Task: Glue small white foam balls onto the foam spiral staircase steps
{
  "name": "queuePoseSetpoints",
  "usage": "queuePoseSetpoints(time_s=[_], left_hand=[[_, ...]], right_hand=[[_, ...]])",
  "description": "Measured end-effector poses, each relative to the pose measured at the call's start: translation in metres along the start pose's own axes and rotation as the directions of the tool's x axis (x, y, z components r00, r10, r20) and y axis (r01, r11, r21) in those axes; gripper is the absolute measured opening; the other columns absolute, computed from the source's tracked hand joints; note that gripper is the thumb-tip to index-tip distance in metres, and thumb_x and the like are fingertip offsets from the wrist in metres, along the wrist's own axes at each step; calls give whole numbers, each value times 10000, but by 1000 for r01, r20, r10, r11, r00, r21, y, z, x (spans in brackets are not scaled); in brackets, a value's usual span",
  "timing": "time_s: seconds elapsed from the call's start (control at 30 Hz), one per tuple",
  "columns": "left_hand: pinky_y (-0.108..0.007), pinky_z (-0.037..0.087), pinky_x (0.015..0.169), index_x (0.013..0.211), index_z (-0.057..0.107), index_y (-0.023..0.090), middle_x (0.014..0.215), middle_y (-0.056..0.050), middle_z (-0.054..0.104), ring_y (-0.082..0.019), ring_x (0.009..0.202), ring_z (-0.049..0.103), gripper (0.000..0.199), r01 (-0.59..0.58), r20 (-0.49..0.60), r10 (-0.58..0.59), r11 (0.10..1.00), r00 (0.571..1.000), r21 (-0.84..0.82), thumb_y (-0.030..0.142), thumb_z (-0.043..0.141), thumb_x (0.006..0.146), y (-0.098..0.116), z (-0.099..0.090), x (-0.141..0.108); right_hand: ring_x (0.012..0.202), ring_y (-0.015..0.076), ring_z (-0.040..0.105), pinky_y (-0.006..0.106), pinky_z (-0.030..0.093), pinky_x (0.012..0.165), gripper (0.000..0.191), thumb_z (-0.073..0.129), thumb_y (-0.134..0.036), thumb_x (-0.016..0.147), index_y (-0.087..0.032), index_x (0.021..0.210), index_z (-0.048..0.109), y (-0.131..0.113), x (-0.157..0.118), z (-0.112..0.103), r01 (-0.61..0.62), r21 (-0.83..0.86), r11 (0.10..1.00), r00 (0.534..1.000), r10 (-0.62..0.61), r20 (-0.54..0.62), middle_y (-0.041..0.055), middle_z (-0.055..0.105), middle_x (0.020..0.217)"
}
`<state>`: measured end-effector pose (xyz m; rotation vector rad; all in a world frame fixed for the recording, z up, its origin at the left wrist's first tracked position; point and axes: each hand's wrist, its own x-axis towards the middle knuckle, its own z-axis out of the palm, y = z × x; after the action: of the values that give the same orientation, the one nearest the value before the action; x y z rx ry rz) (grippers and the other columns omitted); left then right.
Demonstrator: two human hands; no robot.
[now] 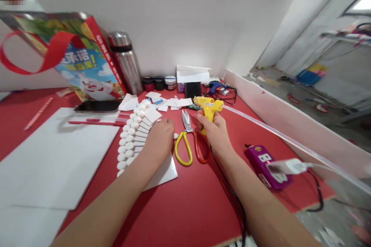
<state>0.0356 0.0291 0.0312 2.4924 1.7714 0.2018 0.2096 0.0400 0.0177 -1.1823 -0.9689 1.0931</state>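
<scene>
My right hand (216,129) grips the handle of a yellow hot glue gun (209,107), whose long clear glue stick (272,133) sticks out of the back to the right. My left hand (162,135) is closed, its knuckles up and fingers curled under, over a white board piece (166,173). What its fingers hold is hidden; a small white bit (175,136) shows beside them. Left of that hand, white strips (141,134) fan out, edged by rows of white round pieces (129,138). Scissors (188,135) with one yellow and one red handle lie open between my hands.
White boards (58,154) and a phone (97,106) lie left. Behind stand a gift box (89,65), a steel flask (126,61) and small jars (159,83). White scraps (174,103) lie mid-back. A purple power strip (268,168) sits right, near a black cord (228,185).
</scene>
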Motion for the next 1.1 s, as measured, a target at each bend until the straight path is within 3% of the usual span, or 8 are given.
queuePoseSetpoints(time_s=[0.3, 0.43, 0.5, 0.57, 0.67, 0.8, 0.93, 1.1], left_hand=[[-367, 486, 714, 948, 666, 123, 1008, -163, 683, -268, 807, 684, 209, 11, 38, -11, 1000, 999, 22, 147, 458, 964, 8, 8, 15], [-371, 500, 760, 1000, 671, 127, 1032, -146, 687, -270, 878, 682, 197, -43, 15, 43, 999, 999, -31, 125, 480, 953, 10, -9, 4], [-362, 507, 819, 1012, 675, 150, 1041, -116, 689, -248, 936, 673, 192, -132, -81, 117, 968, 990, -212, 136, 488, 972, 3, -22, -10], [-354, 518, 851, 1020, 684, 177, 1047, -90, 695, -224, 960, 667, 167, -220, -221, 120, 829, 968, -514, 205, 521, 994, -11, -33, -25], [-313, 562, 813, 1034, 705, 197, 993, -54, 725, -179, 868, 696, 140, -123, -186, -117, 410, 975, -904, 290, 676, 933, -34, -37, -40], [-263, 584, 848, 965, 735, 184, 955, -31, 756, -140, 848, 729, 161, -101, -65, -327, -93, 943, -991, 225, 805, 826, -50, -29, -42], [-236, 603, 834, 940, 765, 168, 954, -44, 775, -135, 828, 746, 167, -93, 21, -343, -311, 939, -946, 173, 833, 787, -52, -23, -44], [-171, 596, 756, 1038, 774, 150, 909, -49, 760, -118, 802, 737, 247, -52, 109, -331, -443, 937, -895, 143, 824, 796, -59, -21, -51]], right_hand=[[540, 103, 434, 261, 370, 539, 300, 740, -347, 748, -174, 953, 605, 8, 3, -6, 18, -64, 998, 1000, -19, -11, -80, 529, 627], [529, 104, 437, 252, 370, 519, 283, 746, -366, 764, -184, 916, 592, 3, -3, -5, 4, -64, 998, 1000, -5, -24, -80, 519, 600], [513, 97, 435, 242, 365, 509, 284, 760, -373, 767, -191, 884, 576, -6, -8, -4, -19, -15, 1000, 1000, 19, -19, -82, 516, 575], [508, 94, 448, 233, 369, 508, 271, 766, -369, 774, -190, 853, 577, -20, -14, 0, -43, 36, 998, 999, 43, 16, -72, 527, 564], [507, 98, 472, 229, 356, 486, 218, 747, -355, 805, -173, 813, 627, -46, -22, 13, -59, 44, 997, 992, 54, 111, -45, 544, 564], [489, 98, 477, 245, 372, 484, 222, 719, -358, 848, -159, 762, 670, -63, -26, 31, 20, 25, 999, 958, -27, 286, -24, 551, 559], [483, 106, 505, 261, 393, 478, 245, 736, -400, 847, -163, 800, 698, -51, -30, 32, -30, 76, 997, 921, -2, 391, -4, 603, 626], [554, 144, 584, 286, 455, 551, 255, 749, -412, 854, -162, 824, 711, -36, -36, 19, -76, -9, 997, 867, 71, 493, 22, 637, 666]])
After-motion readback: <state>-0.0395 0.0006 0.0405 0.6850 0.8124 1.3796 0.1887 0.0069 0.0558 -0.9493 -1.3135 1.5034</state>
